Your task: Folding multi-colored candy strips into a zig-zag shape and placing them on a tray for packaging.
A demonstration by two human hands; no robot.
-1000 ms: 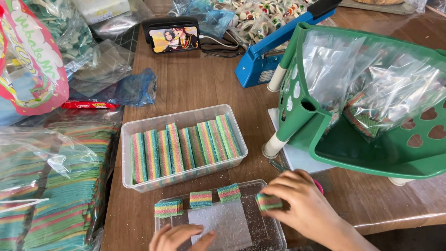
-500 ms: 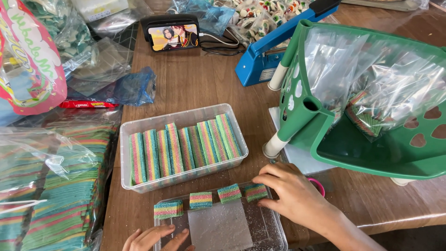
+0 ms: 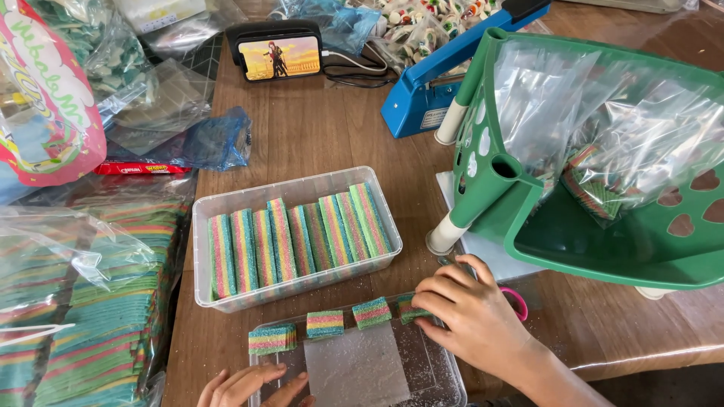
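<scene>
My right hand (image 3: 471, 320) curls over the fourth rainbow-striped sugared candy block (image 3: 411, 309) at the far right of the row, its grip narrow with fingertips pinching it square against the far rim of the shallow clear plastic tray (image 3: 441, 369); three more striped blocks (image 3: 324, 324) stand beside it, evenly spaced. My left hand (image 3: 249, 386) rests flat and open on the tray's near edge to steady it; behind, on the brown wooden tabletop (image 3: 317, 136), a translucent rectangular plastic tub (image 3: 294, 237) holds long grainy rainbow candy strips (image 3: 302, 237) packed on edge.

Sweets packing workshop, heat sealer (image 3: 452, 71), bagged candy (image 3: 83, 316)
</scene>
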